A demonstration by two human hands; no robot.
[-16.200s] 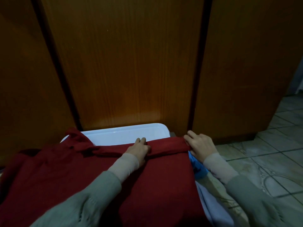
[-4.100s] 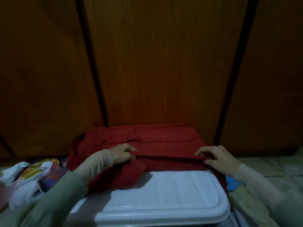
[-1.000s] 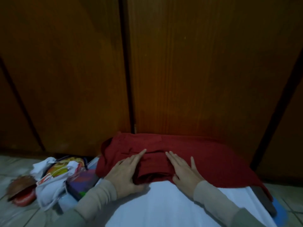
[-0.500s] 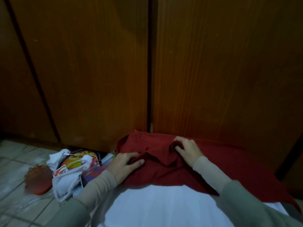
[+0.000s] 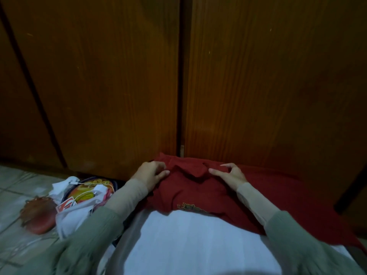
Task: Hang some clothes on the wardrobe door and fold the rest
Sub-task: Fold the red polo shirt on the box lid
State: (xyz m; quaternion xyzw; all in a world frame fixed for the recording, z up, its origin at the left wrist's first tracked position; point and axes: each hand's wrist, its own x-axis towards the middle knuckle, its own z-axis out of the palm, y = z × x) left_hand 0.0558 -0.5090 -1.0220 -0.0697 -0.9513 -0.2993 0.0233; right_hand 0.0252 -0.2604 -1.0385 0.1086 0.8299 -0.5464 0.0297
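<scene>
- white lid [image 5: 198, 241] of a plastic box, nearest the camera, ribbed surface facing up; serves as the working surface.
- grey-green sleeves with beige cuffs, entering from the lower left and lower right, crossing the lid toward the garment.
- red garment [image 5: 208, 187] lying on the far part of the lid, bunched and partly folded, far edge touching the foot of the wardrobe doors; small gold embroidered motif [image 5: 186, 206] visible at the near edge.
- left hand [image 5: 152, 173] at the left end of the garment, fingers curled over the cloth edge; grip closed on a fold of the red garment.
- right hand [image 5: 230, 173] on the upper middle of the garment, thumb and index finger extended and pressed onto the cloth, remaining fingers bent; whether cloth is pinched: cannot tell.
- hands apart, with a raised crease of cloth between them.
- left of the box, on the tiled floor [image 5: 12, 181]: white plastic bag [image 5: 79, 207] with printed items and a white cable on top; reddish round object [image 5: 38, 217] just beside it, detail blurred.
- wardrobe doors [image 5: 111, 86], brown wood grain, closed, filling the background; dark vertical gap between two panels directly behind the garment.
</scene>
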